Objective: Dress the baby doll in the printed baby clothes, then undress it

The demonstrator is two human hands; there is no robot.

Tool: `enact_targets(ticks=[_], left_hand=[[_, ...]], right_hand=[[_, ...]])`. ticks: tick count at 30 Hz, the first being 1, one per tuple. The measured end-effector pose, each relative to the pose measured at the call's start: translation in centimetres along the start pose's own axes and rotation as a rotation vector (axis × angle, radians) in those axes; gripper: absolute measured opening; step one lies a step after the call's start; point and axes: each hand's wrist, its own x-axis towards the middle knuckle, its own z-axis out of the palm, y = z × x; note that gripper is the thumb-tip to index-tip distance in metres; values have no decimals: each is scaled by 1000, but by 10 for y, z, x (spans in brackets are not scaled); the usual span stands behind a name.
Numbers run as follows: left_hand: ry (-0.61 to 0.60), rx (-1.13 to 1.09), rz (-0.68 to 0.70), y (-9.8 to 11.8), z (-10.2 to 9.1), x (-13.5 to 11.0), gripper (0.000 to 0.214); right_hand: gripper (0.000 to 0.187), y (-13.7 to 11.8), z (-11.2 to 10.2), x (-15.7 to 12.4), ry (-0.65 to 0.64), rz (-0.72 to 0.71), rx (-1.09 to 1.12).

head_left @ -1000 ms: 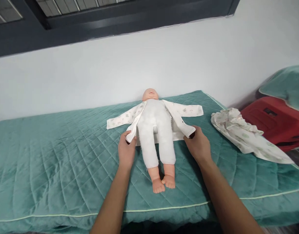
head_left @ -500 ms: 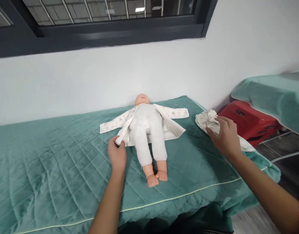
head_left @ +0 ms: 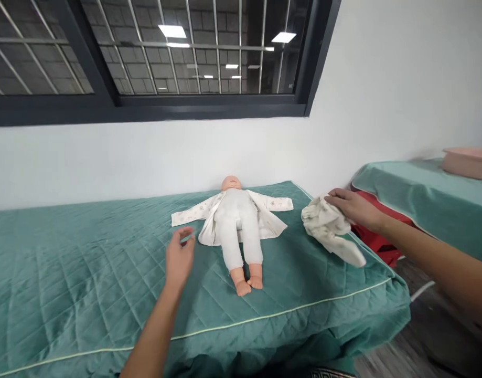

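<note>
A baby doll (head_left: pixel 239 210) lies on its back on the green quilted bedspread (head_left: pixel 87 273), feet toward me. Its arms are in the sleeves of a white patterned baby jacket (head_left: pixel 272 226), which is spread open at the front. Just left of the doll, apart from the jacket, my left hand (head_left: pixel 179 257) is raised with its thumb and fingers apart, holding nothing. At the right side of the bed, my right hand (head_left: pixel 353 206) grips a crumpled white baby garment (head_left: pixel 329 228); its lower end hangs toward the bedspread.
A barred window (head_left: pixel 193 52) is set in the white wall behind the bed. To the right, a red plastic object (head_left: pixel 376 247) sits below another green-covered surface (head_left: pixel 414 194), which bears a pink container (head_left: pixel 469 163). Dark floor (head_left: pixel 429 325) shows at the lower right.
My left hand has let go of the jacket's edge and drawn away to the left. My right hand has lifted the crumpled garment. The view has tilted up.
</note>
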Motion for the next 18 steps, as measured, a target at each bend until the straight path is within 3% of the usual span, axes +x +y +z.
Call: enact_targets(ticks=[3, 7, 10, 14, 18], left_hand=[[-152, -210, 69, 69, -9, -9, 34], [-499, -405, 208, 167, -12, -29, 41], [-645, -395, 281, 220, -17, -41, 41], [-617, -387, 225, 260, -38, -42, 38], [-588, -468, 203, 281, -61, -31, 32]], right_hand=[[37, -80, -12, -30, -104, -112, 177], [34, -192, -14, -67, -395, -443, 159], [29, -255, -14, -80, -517, -702, 151], [30, -293, -23, -83, -526, -847, 141], [38, -285, -25, -86, -648, -785, 78]])
